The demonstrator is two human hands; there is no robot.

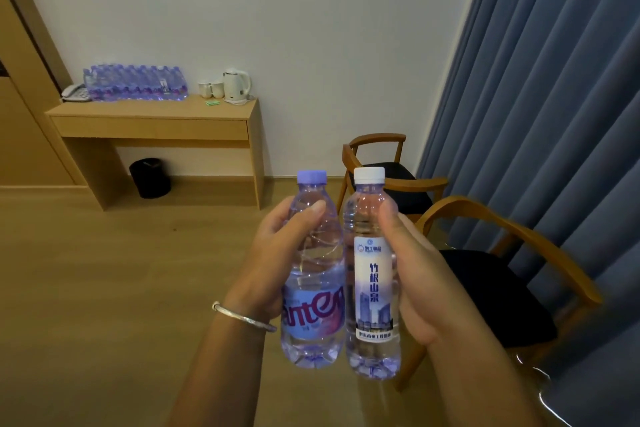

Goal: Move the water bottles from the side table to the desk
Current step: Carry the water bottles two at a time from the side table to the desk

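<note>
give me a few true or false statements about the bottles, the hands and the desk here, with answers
1. The left hand holds the purple-capped bottle. True.
2. The right hand holds nothing. False: it grips the white-capped bottle.
3. Both bottles are upright and capped. True.
4. The kettle stands on the floor. False: it stands on the desk, beside two cups.
5. A wrapped pack of bottles lies on the desk. True.
</note>
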